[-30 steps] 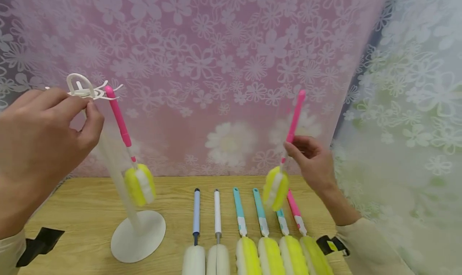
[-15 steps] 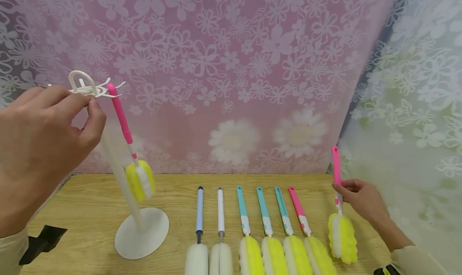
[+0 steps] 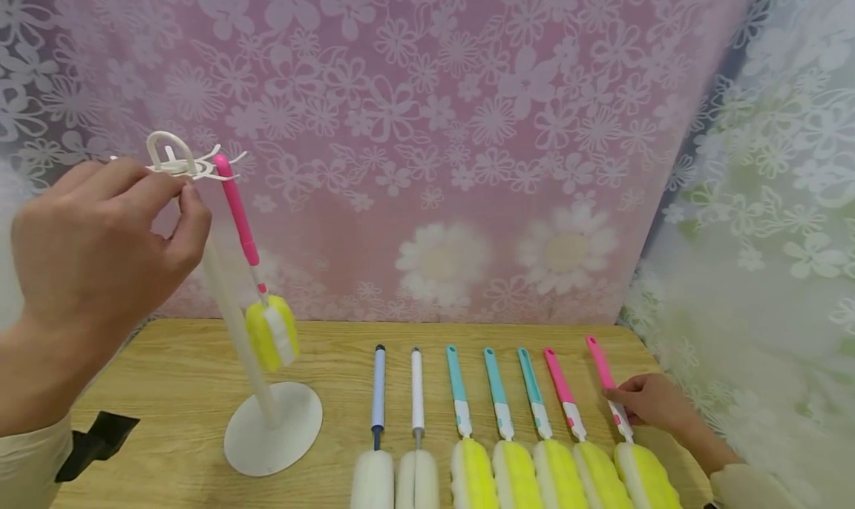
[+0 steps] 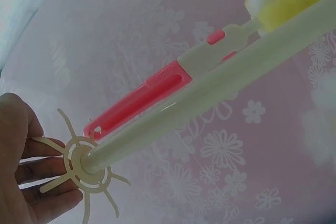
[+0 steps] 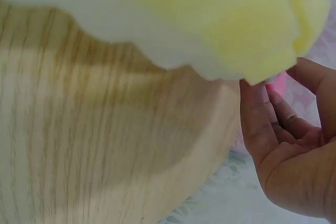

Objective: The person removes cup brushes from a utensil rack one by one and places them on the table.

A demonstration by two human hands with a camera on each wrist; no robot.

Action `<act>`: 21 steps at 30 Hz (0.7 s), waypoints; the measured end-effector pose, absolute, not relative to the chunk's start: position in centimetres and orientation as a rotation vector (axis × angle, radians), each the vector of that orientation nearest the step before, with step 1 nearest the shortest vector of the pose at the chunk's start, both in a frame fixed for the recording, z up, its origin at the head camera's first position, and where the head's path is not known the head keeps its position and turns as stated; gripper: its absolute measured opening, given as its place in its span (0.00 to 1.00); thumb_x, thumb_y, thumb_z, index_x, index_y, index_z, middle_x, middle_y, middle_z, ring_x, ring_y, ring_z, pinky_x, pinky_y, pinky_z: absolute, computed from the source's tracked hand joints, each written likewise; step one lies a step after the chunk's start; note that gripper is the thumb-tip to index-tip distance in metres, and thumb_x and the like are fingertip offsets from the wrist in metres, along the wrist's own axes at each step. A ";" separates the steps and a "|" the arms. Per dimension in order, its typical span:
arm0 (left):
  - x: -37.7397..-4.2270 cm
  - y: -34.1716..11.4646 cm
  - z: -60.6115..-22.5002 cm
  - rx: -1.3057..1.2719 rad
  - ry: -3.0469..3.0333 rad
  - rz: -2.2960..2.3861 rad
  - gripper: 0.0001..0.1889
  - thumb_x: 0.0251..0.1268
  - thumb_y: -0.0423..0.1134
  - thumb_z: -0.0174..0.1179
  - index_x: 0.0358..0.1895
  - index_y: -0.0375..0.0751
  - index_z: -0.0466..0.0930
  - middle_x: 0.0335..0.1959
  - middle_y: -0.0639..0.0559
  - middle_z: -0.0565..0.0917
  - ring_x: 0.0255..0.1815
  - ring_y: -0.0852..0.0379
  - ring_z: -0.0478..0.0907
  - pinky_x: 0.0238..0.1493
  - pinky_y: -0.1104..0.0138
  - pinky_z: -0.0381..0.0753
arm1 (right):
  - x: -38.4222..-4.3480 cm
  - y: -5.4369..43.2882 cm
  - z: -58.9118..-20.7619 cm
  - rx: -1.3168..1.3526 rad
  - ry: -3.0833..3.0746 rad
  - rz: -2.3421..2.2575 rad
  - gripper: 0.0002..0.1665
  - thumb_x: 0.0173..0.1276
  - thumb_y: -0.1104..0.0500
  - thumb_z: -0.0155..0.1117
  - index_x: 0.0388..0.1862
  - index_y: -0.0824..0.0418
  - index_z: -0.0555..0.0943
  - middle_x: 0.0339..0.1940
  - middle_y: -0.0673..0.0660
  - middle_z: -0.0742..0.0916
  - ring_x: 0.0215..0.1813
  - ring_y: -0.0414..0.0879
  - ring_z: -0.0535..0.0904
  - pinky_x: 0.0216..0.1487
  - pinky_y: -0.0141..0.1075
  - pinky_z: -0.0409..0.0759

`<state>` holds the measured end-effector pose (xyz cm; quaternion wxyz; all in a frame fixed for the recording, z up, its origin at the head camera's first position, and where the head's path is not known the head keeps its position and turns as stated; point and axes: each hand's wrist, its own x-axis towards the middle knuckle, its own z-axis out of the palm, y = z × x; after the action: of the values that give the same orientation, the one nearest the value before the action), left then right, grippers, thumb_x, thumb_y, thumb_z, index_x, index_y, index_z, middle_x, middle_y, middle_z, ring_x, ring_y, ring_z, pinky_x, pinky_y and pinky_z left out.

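My left hand [image 3: 110,234] grips the hooked top of a white stand [image 3: 223,301] in the head view. In the left wrist view, its fingers hold the ring of curved hooks [image 4: 79,163]. From one hook hangs a pink-handled bottle brush [image 3: 237,212] with a yellow-and-white sponge head, clear of the table. At the right end of the row, my right hand [image 3: 657,401] pinches another pink-handled bottle brush [image 3: 608,379] by its handle. That brush lies angled beside the others. Its sponge head [image 5: 210,24] fills the top of the right wrist view and partly covers the fingertips.
Several more brushes lie side by side on the wooden table [image 3: 334,360]: a blue-handled one [image 3: 379,386], a white-handled one [image 3: 417,386], teal-handled ones [image 3: 457,383] and a pink-handled one [image 3: 561,379]. The stand's round base [image 3: 274,438] is at left. Floral curtains [image 3: 427,160] hang behind.
My right hand has carried the pink-handled bottle brush from mid-air to the right and down to the row's right end. The left hand stays on the stand while the head view shifts slightly.
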<state>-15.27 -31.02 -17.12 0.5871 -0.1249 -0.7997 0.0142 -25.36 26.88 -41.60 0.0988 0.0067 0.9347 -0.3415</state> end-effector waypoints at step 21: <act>-14.4 -31.0 -16.6 -0.309 -1.935 0.136 0.22 0.63 0.38 0.38 0.46 0.34 0.82 0.26 0.36 0.80 0.22 0.37 0.74 0.15 0.51 0.69 | -25.0 27.2 -41.3 -0.250 2.585 -1.003 0.21 0.72 0.52 0.54 0.32 0.70 0.80 0.12 0.48 0.68 0.15 0.39 0.57 0.22 0.34 0.66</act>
<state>-14.42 -31.03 -16.63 0.5554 -0.1310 -0.8192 0.0575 -24.96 27.23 -41.28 0.1779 -0.0884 0.9137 -0.3545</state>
